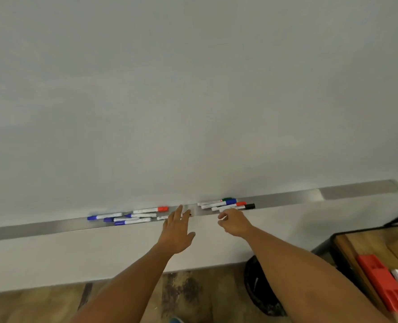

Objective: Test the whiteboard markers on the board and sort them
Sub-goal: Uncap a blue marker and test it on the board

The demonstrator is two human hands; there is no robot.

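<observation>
A long metal marker tray (pixel 53 226) runs along the foot of the whiteboard (pixel 193 89), and everything here sits in relation to it. Toward the tray's left stretch lies a loose cluster of markers: three blue-capped markers (pixel 105 216) lying roughly lengthwise, a fourth blue-capped one just behind them, and a red-capped marker (pixel 150 209) nearest the board. Further right along the tray sits a second, tighter group (pixel 226 204), with green, blue, red and black caps showing, the barrels touching or overlapping. Between the two groups the left hand (pixel 177 231) reaches to the tray with fingers straight and spread, its fingertips over another marker (pixel 162 217) that lies in the tray; whether they touch it I cannot tell. The right hand (pixel 234 222) hovers at the tray's front edge just below the right group, fingers curled inward; a small pale object seems pinched at the fingertips, but blur hides what it is.
</observation>
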